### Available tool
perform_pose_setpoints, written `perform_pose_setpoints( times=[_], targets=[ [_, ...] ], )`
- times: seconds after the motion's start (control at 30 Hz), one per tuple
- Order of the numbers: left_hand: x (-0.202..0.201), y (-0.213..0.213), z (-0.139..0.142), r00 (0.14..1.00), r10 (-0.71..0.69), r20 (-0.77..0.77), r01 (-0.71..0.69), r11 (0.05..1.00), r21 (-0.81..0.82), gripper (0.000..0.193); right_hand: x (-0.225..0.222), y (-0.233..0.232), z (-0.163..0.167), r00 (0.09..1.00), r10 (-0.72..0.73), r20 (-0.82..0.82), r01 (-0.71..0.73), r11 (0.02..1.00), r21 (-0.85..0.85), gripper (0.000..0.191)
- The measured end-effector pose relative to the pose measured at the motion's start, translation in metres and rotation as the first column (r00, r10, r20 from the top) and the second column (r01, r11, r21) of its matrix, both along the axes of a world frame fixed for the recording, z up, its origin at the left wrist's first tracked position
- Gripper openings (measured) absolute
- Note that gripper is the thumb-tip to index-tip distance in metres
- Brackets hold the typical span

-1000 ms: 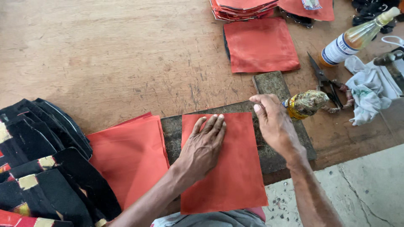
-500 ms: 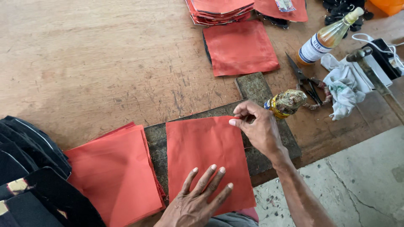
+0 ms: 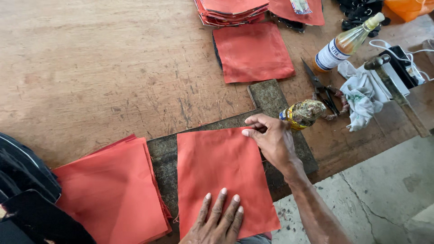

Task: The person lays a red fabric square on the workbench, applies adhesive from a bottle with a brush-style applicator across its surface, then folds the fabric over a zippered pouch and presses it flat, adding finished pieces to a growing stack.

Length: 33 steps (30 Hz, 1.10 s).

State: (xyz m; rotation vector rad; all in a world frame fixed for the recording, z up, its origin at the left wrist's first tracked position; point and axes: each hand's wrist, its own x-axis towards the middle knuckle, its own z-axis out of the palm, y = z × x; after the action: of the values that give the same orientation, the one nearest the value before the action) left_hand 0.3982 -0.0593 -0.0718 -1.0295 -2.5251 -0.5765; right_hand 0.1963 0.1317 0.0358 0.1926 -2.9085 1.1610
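- Head view: the left hand (image 3: 219, 221) lies flat, palm down, fingers spread and pointing to 12 o'clock, pressing the near edge of the red cloth square (image 3: 221, 176); it grips nothing
- The right hand (image 3: 271, 138) comes in from 5 o'clock, wrist bent, fingers curled toward 9 o'clock, thumb and forefinger pinching the square's upper right corner
- The square lies on a dark pad (image 3: 271, 97) at the wooden table's (image 3: 90, 68) near edge; a stack of red pieces (image 3: 113, 194) sits just beside it at 9 o'clock; a wrapped tool (image 3: 303, 113) lies at the right hand's 2 o'clock, scissors (image 3: 321, 88) beyond
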Motion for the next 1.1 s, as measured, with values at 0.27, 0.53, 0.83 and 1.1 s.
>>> perform_pose_setpoints(
  times=[0.27, 0.53, 0.83, 1.1],
  targets=[
    [0.0, 0.002, -0.006, 1.0, 0.022, 0.016, -0.022, 1.0, 0.011, 0.043, -0.004, 0.005, -0.013, 0.995, -0.066, 0.076, 0.07, 0.996, -0.055, 0.029],
    [0.0, 0.006, -0.011, 0.999, 0.031, 0.028, -0.033, 0.999, 0.044, 0.042, -0.002, 0.002, -0.014, 0.998, -0.05, 0.036, 0.052, 0.997, -0.056, 0.026],
    [-0.004, 0.002, -0.001, 0.998, 0.008, 0.061, -0.008, 1.0, -0.012, 0.045, -0.002, 0.002, -0.016, 0.993, 0.041, -0.115, -0.041, 0.999, 0.009, 0.025],
    [-0.088, -0.013, 0.061, 0.934, -0.082, 0.349, 0.085, 0.996, 0.006, 0.068, -0.001, 0.005, -0.017, 0.989, 0.042, -0.139, -0.042, 0.999, 0.002, 0.028]
  ],
)
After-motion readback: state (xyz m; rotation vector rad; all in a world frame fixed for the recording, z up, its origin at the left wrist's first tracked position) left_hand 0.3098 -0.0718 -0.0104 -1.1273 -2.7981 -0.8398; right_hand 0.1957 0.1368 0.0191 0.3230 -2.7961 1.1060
